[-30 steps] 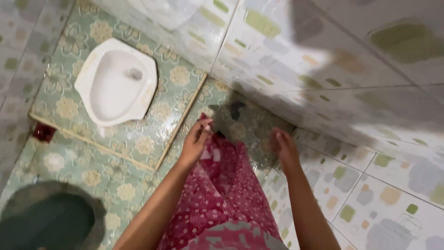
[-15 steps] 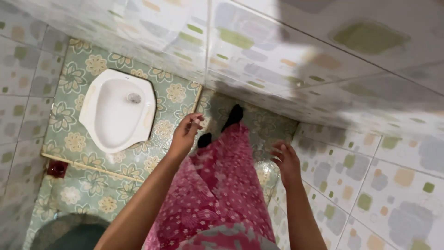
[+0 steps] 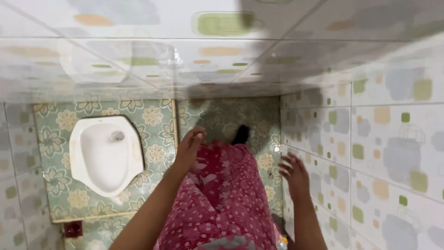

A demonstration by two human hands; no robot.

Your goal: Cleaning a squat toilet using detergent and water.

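I am seeing my left hand (image 3: 190,147) resting half-curled on the pink floral skirt (image 3: 222,194) beside the squat toilet (image 3: 104,155); my right hand (image 3: 294,172) is hovering spread, gripping nothing. Nothing looks handled yet.

My left hand (image 3: 190,147) is extended forward and down at the end of a nearly straight forearm, which runs up from the lower left. Its fingers are loosely curled, tips pointing ahead, holding nothing. My right hand (image 3: 293,171) sits lower and nearer to me than the left, well apart from it. Its palm faces down, fingers spread and empty. The right forearm rises almost vertically from the bottom edge. Both wrists are straight.
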